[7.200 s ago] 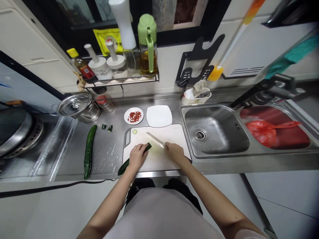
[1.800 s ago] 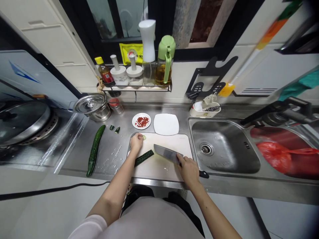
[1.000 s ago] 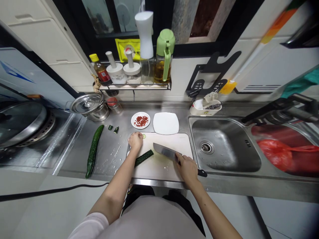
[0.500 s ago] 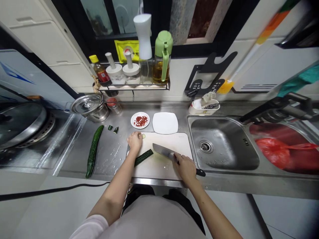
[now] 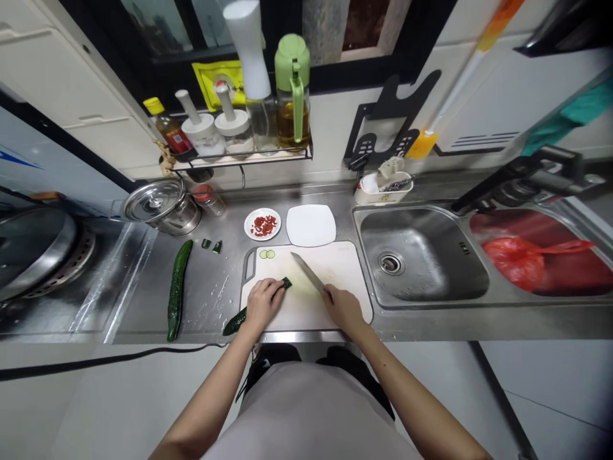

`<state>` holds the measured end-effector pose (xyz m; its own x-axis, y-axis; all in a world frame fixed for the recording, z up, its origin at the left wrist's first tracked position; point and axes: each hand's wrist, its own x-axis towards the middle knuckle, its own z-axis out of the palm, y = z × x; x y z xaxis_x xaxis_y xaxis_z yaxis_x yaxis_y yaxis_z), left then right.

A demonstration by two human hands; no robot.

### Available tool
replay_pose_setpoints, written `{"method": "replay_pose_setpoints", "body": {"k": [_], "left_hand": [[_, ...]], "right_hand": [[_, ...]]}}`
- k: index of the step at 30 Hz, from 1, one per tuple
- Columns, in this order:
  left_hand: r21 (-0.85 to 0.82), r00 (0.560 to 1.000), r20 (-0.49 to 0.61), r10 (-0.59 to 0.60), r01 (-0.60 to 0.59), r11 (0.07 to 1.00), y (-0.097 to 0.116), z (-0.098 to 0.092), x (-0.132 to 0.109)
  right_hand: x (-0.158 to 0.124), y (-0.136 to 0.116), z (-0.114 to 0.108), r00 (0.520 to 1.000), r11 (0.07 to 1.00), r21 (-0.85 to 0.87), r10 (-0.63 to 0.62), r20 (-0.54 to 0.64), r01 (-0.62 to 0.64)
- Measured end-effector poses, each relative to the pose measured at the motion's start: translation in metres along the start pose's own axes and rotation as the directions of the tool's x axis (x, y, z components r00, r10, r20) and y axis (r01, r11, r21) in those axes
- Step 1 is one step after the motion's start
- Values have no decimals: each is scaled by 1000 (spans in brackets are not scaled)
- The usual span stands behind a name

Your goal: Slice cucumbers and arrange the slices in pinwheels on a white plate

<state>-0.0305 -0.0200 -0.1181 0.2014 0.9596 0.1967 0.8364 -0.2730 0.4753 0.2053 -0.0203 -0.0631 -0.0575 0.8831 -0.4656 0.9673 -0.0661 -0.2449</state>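
Observation:
A white cutting board (image 5: 335, 265) lies on the steel counter in front of me. My left hand (image 5: 262, 303) is curled over a dark green cucumber (image 5: 235, 321) that lies slanted across the board's near left corner, its cut end (image 5: 286, 283) showing past my fingers. My right hand (image 5: 341, 308) grips the handle of a cleaver (image 5: 307, 273), whose blade points up-left with its tip near the cucumber's cut end. Two thin cucumber slices (image 5: 267, 254) rest at the board's far left corner.
A whole cucumber (image 5: 175, 289) and two cut ends (image 5: 211, 245) lie left of the board. Behind it sit a small plate of red bits (image 5: 262, 225) and a white square plate (image 5: 311, 225). A steel pot (image 5: 158, 204) stands back left, a sink (image 5: 421, 262) right.
My left hand has come back from the board's far left corner, leaving a second slice there, and now covers the cucumber. The cleaver has swung closer to the cucumber's cut end.

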Motion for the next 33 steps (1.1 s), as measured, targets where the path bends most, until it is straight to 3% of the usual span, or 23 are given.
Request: {"method": "replay_pose_setpoints", "body": {"k": [3, 10, 33], "left_hand": [[53, 999, 33, 23, -25, 998, -2, 3, -2], [74, 996, 73, 57, -63, 995, -2, 7, 3], [66, 992, 119, 48, -56, 996, -3, 10, 4]], "right_hand": [[-1, -11, 2, 997, 998, 35, -51, 50, 49], [-4, -30, 7, 985, 984, 74, -166, 42, 163], [-1, -39, 5, 980, 984, 28, -180, 80, 179]]}}
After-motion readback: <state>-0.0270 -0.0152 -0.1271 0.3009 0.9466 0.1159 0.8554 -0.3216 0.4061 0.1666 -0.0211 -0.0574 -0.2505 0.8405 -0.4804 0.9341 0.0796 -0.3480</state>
